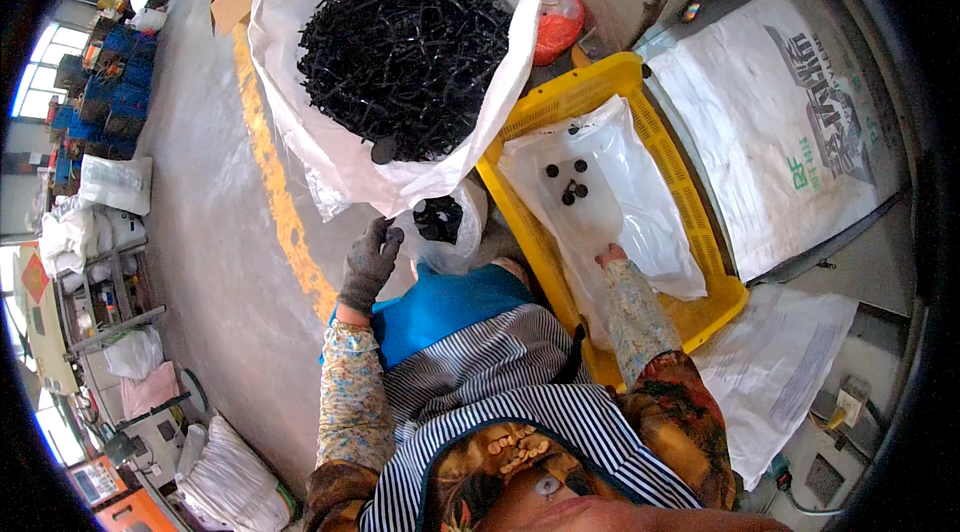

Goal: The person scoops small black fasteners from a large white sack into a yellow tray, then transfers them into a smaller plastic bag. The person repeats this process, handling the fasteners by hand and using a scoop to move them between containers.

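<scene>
My left hand (372, 257), in a dark grey glove, is raised with fingers curled, just below the big white sack (280, 122) full of tangled black parts (405, 47); whatever its fingertips hold is unclear. Beyond it, a smaller translucent bag (460, 242) contains black round pieces (436, 219). My bare right hand (610, 257) is closed on translucent white plastic (600, 227) inside the yellow crate (715, 322). Several small black discs (568, 190) lie on the crate's plastic lining (660, 217).
Large printed white sacks (760, 132) lie to the right, another white sheet (770, 362) below them. A red bag (555, 32) sits behind the crate. A concrete floor (200, 282) with a yellow line runs leftward toward stacked blue bins (110, 92), racks and white bundles (115, 192).
</scene>
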{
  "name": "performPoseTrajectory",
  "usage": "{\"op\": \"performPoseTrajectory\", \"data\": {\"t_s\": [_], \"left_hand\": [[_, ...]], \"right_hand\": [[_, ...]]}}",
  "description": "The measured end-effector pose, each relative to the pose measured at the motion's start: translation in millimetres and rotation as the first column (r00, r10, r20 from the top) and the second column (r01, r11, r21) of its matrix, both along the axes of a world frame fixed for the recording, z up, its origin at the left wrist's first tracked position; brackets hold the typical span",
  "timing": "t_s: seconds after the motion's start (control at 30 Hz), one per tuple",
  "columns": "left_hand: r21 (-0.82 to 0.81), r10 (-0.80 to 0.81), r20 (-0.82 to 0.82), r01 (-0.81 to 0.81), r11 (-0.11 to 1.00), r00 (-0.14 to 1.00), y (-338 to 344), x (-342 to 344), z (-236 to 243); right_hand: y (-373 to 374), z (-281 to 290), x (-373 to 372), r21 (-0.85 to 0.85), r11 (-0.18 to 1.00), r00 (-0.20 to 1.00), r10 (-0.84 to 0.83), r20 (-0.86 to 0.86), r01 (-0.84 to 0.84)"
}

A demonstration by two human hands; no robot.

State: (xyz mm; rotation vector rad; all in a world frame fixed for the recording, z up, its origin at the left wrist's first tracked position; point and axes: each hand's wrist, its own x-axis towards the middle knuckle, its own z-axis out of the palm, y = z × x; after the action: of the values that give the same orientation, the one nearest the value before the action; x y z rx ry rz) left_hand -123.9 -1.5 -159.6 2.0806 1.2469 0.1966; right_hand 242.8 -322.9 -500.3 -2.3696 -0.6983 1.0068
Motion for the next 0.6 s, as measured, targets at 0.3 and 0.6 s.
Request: {"op": "performPoseTrajectory", "data": {"t_s": [0.3, 0.6], "left_hand": [[0.033, 0.089, -0.013, -0.088, 0.996, 0.996, -3, 4, 4], [0.335, -0.008, 0.161, -0.047, 0.941, 0.987, -7, 18, 17]], "right_hand": [[37, 20, -10, 0.032, 0.998, 0.998, -0.046, -0.033, 0.047], [-89, -12, -28, 0.127, 0.975, 0.982, -0.187, 0.009, 0.184]]}}
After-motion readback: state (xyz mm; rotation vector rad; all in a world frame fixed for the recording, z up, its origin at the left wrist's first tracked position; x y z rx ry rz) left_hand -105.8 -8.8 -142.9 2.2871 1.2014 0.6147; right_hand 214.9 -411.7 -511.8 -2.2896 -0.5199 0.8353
